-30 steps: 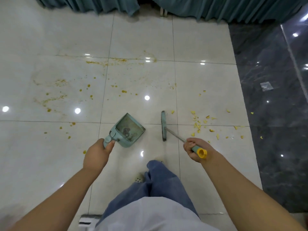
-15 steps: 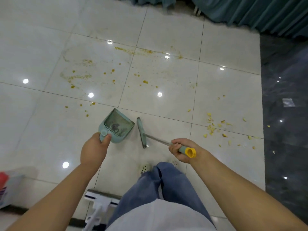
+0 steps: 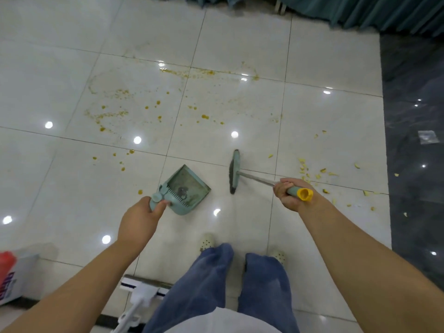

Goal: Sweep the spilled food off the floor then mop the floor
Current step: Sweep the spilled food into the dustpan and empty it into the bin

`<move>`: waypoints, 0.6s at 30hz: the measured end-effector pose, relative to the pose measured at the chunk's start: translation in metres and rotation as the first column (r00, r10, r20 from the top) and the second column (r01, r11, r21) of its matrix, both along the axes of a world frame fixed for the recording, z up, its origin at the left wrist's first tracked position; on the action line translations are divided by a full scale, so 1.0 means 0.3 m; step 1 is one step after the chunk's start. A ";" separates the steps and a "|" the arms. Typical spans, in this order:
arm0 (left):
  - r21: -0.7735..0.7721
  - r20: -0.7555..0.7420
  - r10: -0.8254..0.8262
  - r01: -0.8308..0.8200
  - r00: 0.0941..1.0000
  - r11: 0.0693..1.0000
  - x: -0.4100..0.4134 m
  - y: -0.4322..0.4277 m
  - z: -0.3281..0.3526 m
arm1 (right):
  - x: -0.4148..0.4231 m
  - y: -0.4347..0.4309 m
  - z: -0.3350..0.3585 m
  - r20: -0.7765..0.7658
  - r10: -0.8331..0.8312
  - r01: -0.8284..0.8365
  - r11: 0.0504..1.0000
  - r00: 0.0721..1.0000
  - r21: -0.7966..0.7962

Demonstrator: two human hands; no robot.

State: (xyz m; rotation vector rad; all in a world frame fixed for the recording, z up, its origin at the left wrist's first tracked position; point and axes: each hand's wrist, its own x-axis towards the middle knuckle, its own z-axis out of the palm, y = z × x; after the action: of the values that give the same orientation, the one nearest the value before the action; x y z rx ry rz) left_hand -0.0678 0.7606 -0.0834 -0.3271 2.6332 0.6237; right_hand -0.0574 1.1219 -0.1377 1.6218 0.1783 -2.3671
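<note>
My left hand (image 3: pixel 140 218) grips the handle of a teal dustpan (image 3: pixel 186 188), whose mouth points up and to the right just above the white tile floor. My right hand (image 3: pixel 290 194) holds the yellow-capped handle of a small teal broom (image 3: pixel 234 171); its head stands upright on the floor to the right of the dustpan, with a gap between them. Pale yellow food pieces (image 3: pixel 310 171) lie scattered right of the broom. Orange crumbs and smears (image 3: pixel 115 114) spread over the tiles farther away at left and centre.
A white flat mop (image 3: pixel 141 288) lies on the floor behind my left leg. A white and red container (image 3: pixel 9 277) sits at the lower left edge. Dark marble flooring (image 3: pixel 415 140) runs along the right, and teal curtains (image 3: pixel 360 13) hang at the top.
The view has shifted back and left, showing both my feet and more of the mop. The broom head has moved away from the dustpan, to the right.
</note>
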 end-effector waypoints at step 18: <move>-0.036 -0.002 -0.284 0.284 0.959 0.958 0.143 1.056 -0.054 | 0.501 1.188 -0.062 0.029 -0.398 0.396 0.917 0.917 0.049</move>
State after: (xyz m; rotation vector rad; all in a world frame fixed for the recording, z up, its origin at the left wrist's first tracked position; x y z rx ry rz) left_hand -0.0248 1.0772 -0.0996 0.0458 2.6315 0.4827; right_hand 0.0929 1.4782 -0.1562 1.8717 -0.1247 -2.6337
